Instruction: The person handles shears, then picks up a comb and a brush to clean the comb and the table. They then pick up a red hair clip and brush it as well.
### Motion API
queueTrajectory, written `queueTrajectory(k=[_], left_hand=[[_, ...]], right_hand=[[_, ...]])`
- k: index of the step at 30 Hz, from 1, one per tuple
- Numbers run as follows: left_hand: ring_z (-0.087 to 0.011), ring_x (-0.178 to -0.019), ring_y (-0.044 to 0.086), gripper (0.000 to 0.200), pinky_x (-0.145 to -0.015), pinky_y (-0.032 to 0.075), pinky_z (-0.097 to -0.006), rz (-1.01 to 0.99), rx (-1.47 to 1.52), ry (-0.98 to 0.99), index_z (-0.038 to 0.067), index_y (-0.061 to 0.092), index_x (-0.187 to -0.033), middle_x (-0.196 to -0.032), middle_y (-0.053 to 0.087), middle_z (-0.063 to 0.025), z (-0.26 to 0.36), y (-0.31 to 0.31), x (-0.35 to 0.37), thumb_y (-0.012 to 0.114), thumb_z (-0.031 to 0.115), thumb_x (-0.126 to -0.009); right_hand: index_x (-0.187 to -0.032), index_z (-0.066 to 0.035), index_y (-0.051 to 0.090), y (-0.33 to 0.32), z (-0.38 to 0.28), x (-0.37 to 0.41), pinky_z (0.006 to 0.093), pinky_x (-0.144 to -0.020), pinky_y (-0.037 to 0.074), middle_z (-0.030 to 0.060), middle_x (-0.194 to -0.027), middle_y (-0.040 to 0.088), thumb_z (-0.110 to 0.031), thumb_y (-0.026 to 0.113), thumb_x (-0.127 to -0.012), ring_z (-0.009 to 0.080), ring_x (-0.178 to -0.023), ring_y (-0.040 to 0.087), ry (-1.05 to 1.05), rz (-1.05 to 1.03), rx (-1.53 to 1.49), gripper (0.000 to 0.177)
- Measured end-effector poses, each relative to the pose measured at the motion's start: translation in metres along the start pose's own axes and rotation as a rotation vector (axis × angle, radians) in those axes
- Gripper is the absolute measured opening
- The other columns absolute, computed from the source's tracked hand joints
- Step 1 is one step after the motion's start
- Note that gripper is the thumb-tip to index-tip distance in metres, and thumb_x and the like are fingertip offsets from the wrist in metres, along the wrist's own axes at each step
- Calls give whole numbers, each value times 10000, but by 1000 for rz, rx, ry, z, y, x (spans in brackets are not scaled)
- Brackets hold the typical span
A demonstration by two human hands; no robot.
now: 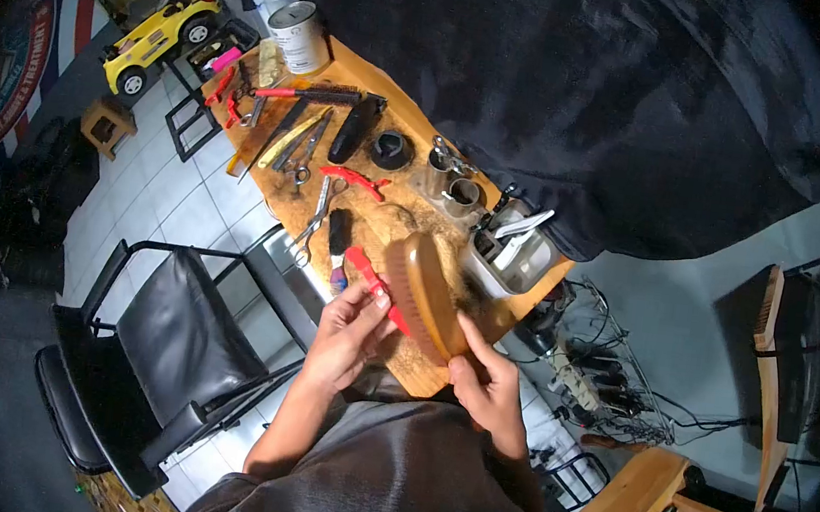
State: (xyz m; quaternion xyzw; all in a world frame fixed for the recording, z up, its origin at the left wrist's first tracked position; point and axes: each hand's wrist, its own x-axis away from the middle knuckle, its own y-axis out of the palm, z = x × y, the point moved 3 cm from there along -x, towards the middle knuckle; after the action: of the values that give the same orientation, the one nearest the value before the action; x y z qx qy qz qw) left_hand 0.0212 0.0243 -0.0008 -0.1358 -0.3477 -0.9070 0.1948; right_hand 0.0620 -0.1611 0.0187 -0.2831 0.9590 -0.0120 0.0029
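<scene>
My left hand (346,339) pinches a red hair clip (366,267) between thumb and fingers. In my right hand (491,385) is a wooden-backed bristle brush (434,294), gripped at its near end and turned on its side. Its bristles face the clip, and the two overlap in this view. Both hands are over the near end of a wooden table (422,377). Just beyond my left hand lies a small black-bristled brush (339,234). Scissors (319,211) and another red hair clip (356,181) rest a little farther off.
Black hair clippers (354,132), a dark round jar (391,149) and a red-handled brush (292,94) lie farther up the table. A white can (299,39) stands at its far end. At the right edge sits a clear bin (530,267). A black chair (187,333) stands left.
</scene>
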Motion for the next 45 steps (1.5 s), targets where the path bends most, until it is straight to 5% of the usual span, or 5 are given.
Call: queueTrajectory(k=[6, 11, 21, 29, 45], left_hand=[[-74, -868, 581, 239, -742, 465, -211, -254, -418, 117, -12, 580, -1140, -1001, 644, -41, -5, 2, 4, 556, 26, -906], [-99, -1027, 534, 327, -877, 433, -246, -610, -464, 10, -31, 514, -1231, -1123, 606, -55, -25, 25, 16, 534, -21, -904], [-113, -997, 561, 416, -841, 483, -276, -130, -142, 139, 28, 421, -1305, -1130, 584, -31, 11, -5, -4, 559, 79, -916], [-94, -890, 548, 244, -794, 450, -260, -640, -662, 49, -41, 556, -1127, -975, 642, -51, -21, 28, 16, 575, 56, -904], [-154, -832, 580, 174, -737, 463, -276, -405, -816, 158, -20, 600, -1057, -919, 626, -99, 8, -5, 7, 536, 54, -913]], right_hand=[[-1306, -22, 488, 4, 3, 5, 223, -698, 453, 5, -847, 327, -109, 595, -890, 50, -778, 507, 185, -69, 117, 439], [-1332, 43, 423, 0, 4, -2, 202, -655, 440, 32, -908, 611, -84, 533, -909, 43, -729, 486, 78, 126, -79, 455], [-1300, 4, 483, -6, 8, 12, 191, -614, 405, 7, -741, 557, -52, 598, -866, 33, -674, 455, 76, -47, 90, 452], [-1338, 23, 428, -6, 3, -3, 208, -646, 442, 17, -820, 594, -52, 530, -905, 49, -722, 495, 58, 110, 10, 451], [-1312, 28, 456, 2, 8, 5, 232, -685, 441, 47, -841, 609, -92, 580, -898, 65, -744, 501, 31, -88, 94, 449]])
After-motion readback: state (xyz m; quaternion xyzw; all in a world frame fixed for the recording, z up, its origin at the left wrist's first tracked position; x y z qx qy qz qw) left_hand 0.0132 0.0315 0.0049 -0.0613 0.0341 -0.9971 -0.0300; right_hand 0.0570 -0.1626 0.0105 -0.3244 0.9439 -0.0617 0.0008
